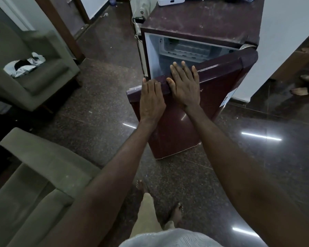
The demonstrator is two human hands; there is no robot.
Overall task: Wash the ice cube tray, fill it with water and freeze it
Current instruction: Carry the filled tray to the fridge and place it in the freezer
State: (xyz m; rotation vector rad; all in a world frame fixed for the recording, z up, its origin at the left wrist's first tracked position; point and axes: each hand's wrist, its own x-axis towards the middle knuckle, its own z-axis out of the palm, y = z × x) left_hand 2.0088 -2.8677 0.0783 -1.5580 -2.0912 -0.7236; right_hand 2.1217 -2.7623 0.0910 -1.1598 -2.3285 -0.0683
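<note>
Both hands are on the door [177, 129] of the small maroon fridge [203, 20], and the door stands partly open, swung out toward the near side. The left hand [152, 98] lies flat on the door's outer face by its top left corner, fingers straight and close together, gripping nothing. The right hand [184, 84] is just to its right, palm flat on the same face, fingers spread a little and reaching over the door's top edge, thumb on that edge. Neither hand holds anything.

Past the fingertips, on the far side of the door, the freezer compartment [185, 41] shows at the top of the white interior. A pale ridged strip across it looks like the ice cube tray [187, 49]; it's too blurred to be sure. It sits well apart from both hands, beyond and above the right one.

A white box [169, 1] rests on the fridge's far top. An armchair [43, 77] stands far left, a sofa [34, 175] near left, on the dark polished floor [96, 104].
</note>
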